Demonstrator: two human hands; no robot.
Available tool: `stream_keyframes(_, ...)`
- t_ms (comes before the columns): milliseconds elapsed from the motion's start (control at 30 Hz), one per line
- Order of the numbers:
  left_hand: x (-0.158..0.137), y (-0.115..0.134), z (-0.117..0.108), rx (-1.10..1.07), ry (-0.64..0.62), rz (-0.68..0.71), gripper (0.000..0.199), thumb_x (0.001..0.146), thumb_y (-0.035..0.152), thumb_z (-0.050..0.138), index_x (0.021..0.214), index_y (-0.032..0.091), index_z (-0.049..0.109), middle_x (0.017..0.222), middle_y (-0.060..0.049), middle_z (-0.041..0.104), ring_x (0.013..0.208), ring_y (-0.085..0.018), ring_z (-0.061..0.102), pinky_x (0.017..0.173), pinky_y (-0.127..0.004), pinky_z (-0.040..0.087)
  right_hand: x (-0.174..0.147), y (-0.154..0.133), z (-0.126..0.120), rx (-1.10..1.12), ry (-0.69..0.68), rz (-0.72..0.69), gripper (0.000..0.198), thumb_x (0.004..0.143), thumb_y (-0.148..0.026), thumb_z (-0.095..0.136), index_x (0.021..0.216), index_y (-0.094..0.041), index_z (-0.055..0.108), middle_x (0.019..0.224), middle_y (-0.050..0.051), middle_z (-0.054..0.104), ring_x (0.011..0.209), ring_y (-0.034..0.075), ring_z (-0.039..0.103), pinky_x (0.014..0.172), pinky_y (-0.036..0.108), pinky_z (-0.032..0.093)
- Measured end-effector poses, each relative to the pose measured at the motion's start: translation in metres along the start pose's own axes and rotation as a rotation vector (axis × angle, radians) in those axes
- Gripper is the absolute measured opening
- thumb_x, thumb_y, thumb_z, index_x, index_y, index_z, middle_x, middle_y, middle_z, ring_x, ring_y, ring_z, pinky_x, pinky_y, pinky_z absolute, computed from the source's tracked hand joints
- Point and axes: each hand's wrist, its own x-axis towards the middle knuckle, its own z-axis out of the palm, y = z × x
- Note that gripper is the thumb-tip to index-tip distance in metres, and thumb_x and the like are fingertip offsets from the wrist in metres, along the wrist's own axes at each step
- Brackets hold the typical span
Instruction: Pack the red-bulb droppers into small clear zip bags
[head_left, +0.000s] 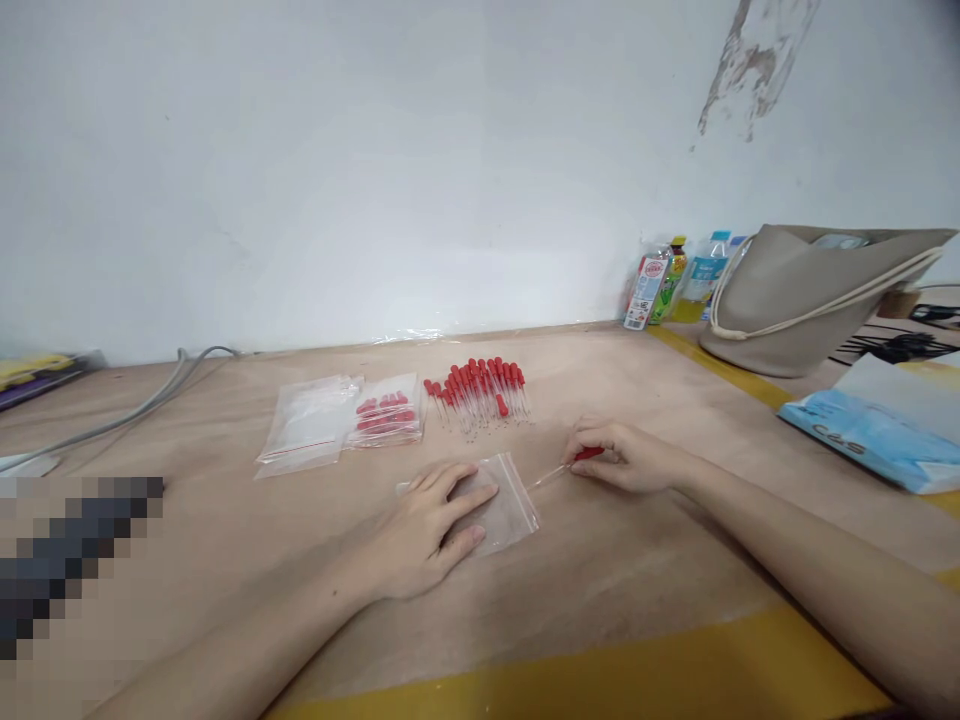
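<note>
My left hand (439, 525) lies with its fingers apart on a clear zip bag (510, 505), pressing it to the table. In my right hand (626, 455) is a glass dropper with a red rubber bulb (589, 454), pinched at the bulb. Its thin tube points left, with the tip at the bag's zip edge; whether it is inside the mouth I cannot tell. Beyond the hands lies a pile of red-bulbed droppers (487, 385). Left of the pile are a zip bag with several red bulbs in it (386, 410) and a stack of flat clear bags (304, 425).
A grey bag with rope handles (795, 300) stands at the right rear, beside several bottles and a carton (645, 290). A blue tissue pack (870, 430) lies at the right. A grey cable (150, 400) crosses the left side. Yellow tape (600, 670) runs along the front.
</note>
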Motion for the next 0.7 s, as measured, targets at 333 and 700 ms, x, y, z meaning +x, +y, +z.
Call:
stream_keyframes(333,-0.001,-0.001,0.001,-0.012,0.022,0.000,0.041,0.091,0.036,0.039,0.132,0.030,0.037,0.133,-0.007,0.039,0.120,-0.028,0.036,0.096,-0.048,0.033,0.004,-0.023,0.014,0.062,-0.008,-0.038,0.021,0.082,-0.028,0.050,0.090,-0.019,0.066,0.082,0.005,0.061,0.075,0.014,0.055,0.068,0.026,0.043)
stream_keyframes(700,0.000,-0.001,0.000,-0.029,0.007,-0.006,0.042,0.092,0.035,0.037,0.133,0.030,0.035,0.134,-0.007,0.038,0.122,-0.027,0.034,0.098,-0.047,0.032,0.016,-0.035,0.040,0.250,0.041,0.116,0.013,0.073,-0.027,0.060,0.082,-0.019,0.064,0.065,-0.002,0.057,0.057,0.008,0.048,0.053,0.020,0.038)
